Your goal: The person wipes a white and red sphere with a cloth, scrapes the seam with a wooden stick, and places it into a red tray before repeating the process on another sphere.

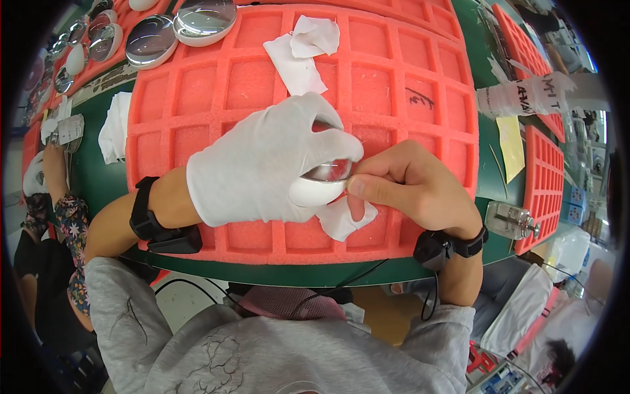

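Observation:
My left hand point(262, 157), in a white glove, is closed around a round glass lens point(316, 190) with a shiny clear top and a white lower side. My bare right hand point(413, 187) pinches thumb and forefinger together right at the lens's rim; what lies between the fingertips is too small to make out. Below these fingers is a small white cloth point(341, 222), and another finger points down over it. Both hands are above a red foam tray point(305, 238) with square compartments. Further off on the tray lie crumpled white cloths point(298, 59).
Large shiny lenses point(151, 43) sit at the far left, several more beyond. A white cloth point(117, 128) lies left of the tray. To the right are a glass bottle point(508, 220), a yellow paper point(510, 148), a tape-wrapped post point(525, 95) and another red tray point(543, 177). A co-worker's arm point(58, 174) is at left.

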### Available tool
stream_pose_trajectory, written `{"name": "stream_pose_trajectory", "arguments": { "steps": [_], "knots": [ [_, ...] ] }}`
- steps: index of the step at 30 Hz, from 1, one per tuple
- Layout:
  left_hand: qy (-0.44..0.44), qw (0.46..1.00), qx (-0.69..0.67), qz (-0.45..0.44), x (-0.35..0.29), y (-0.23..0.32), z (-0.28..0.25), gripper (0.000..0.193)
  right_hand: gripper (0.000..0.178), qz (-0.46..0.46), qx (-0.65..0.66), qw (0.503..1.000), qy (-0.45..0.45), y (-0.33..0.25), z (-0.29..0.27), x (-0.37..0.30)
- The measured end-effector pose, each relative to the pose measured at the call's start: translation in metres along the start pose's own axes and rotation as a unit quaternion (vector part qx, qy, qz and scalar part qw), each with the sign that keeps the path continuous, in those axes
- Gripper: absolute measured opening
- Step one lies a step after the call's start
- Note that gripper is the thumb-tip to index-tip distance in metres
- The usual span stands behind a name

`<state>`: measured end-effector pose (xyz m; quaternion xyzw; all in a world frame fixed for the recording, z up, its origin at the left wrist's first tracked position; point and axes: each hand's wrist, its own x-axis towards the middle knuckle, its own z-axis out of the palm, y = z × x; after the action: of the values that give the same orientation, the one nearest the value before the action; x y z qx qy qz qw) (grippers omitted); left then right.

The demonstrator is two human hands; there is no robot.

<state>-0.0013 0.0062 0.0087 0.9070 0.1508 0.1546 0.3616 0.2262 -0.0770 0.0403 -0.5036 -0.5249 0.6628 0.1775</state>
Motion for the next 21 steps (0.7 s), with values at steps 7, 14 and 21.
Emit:
{"name": "stream_pose_trajectory", "arguments": {
  "steps": [7, 14, 21],
  "knots": [
    [-0.016, 1.0, -0.01, 0.005, -0.003, 0.0, 0.003, 0.05, 0.031, -0.007, -0.018, 1.0, 0.022, -0.002, 0.009, 0.001],
    [-0.004, 1.0, 0.011, 0.011, -0.002, 0.0, 0.003, 0.051, 0.029, 0.037, -0.033, 0.999, 0.014, -0.012, 0.008, 0.001],
    [-0.006, 1.0, 0.021, -0.001, -0.002, 0.001, 0.002, 0.051, 0.03, 0.027, -0.074, 0.995, 0.055, -0.03, 0.02, 0.0]
  ]
}}
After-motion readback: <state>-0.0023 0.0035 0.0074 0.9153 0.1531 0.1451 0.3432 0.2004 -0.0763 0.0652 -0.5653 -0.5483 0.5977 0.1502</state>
